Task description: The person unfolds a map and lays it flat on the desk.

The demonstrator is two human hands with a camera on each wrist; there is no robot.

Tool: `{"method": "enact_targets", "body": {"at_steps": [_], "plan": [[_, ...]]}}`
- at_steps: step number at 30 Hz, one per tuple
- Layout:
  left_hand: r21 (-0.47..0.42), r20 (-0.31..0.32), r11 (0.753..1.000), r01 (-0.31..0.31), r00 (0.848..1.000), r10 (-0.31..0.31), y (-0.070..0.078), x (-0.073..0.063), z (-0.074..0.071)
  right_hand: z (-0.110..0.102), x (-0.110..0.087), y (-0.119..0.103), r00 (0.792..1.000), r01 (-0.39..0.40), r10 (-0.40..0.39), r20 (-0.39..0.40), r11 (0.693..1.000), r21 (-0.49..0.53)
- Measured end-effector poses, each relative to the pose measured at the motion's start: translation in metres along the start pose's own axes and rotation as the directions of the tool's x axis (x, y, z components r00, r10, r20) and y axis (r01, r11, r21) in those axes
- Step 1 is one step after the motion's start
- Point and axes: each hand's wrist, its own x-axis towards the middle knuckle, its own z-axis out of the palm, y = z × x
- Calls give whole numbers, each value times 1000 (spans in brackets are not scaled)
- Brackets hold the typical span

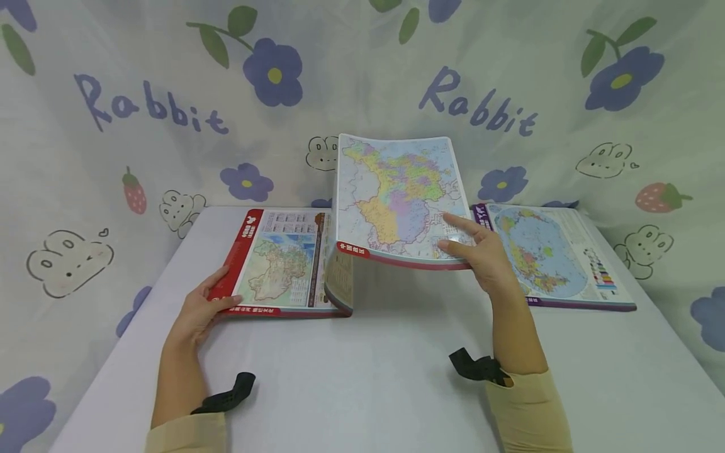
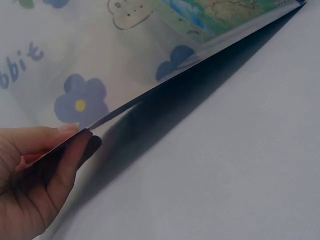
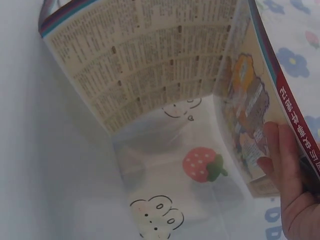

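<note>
Currently, hands pinch glossy folding map, rectangular-panelled, round-cornered, bent.

I see plain tan sleeves on both arms, with a flat black strap jutting out beside each cuff.

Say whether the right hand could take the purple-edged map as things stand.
Probably not freely: the right hand holds the raised map panel, though the purple-edged map lies close by.
</note>
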Motion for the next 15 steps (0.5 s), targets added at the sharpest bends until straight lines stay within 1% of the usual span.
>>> {"method": "enact_targets", "body": {"at_steps": [3,6,10,12,15], "plan": [[-13,-20,1000,-1,1000,1,0,-1,-1,-5,-2,-2,1000,15,-15,-1,999,-37],[-19,-34,1000,-5,999,4,1,-1,-2,-9,-4,-3,1000,9,-10,-8,999,-53],[-27,-38,1000,-10,999,9,1,-3,-3,-15,-5,-3,1000,-2,2,-5,1000,-17],[-34,-48,999,-6,999,4,2,-4,-4,-17,-5,-3,1000,-9,9,-3,1000,4],[-52,-73,999,3,997,-7,2,-6,-6,-20,-4,-2,999,-33,33,-24,999,11]]}}
